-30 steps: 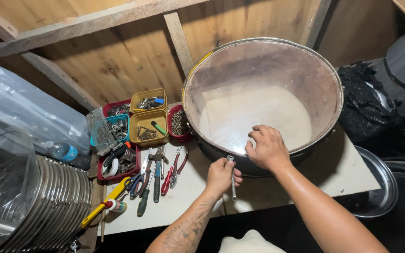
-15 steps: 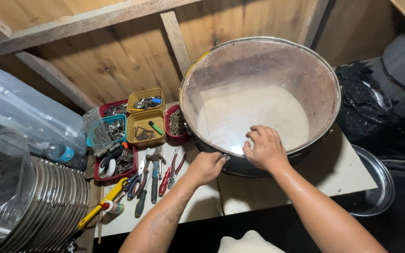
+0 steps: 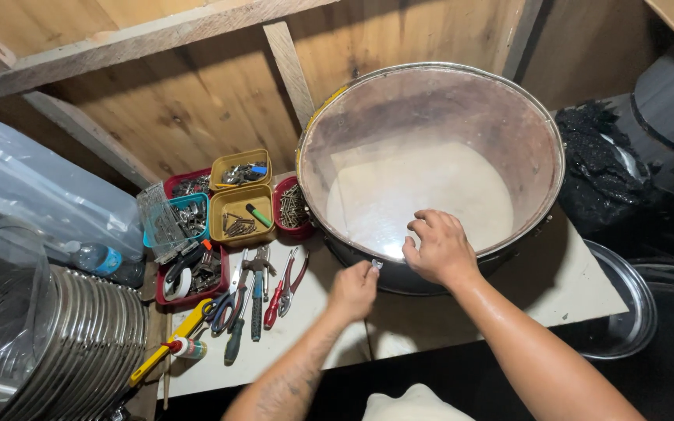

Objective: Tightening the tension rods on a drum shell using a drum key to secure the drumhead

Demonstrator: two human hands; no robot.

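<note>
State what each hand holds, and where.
Left hand pinches a small metal piece at the drum rim. Right hand rests on the drumhead, gripping nothing.

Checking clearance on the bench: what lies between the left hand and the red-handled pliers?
In the head view, only bare white tabletop separates the left hand, at the drum rim, from the red-handled pliers.
</note>
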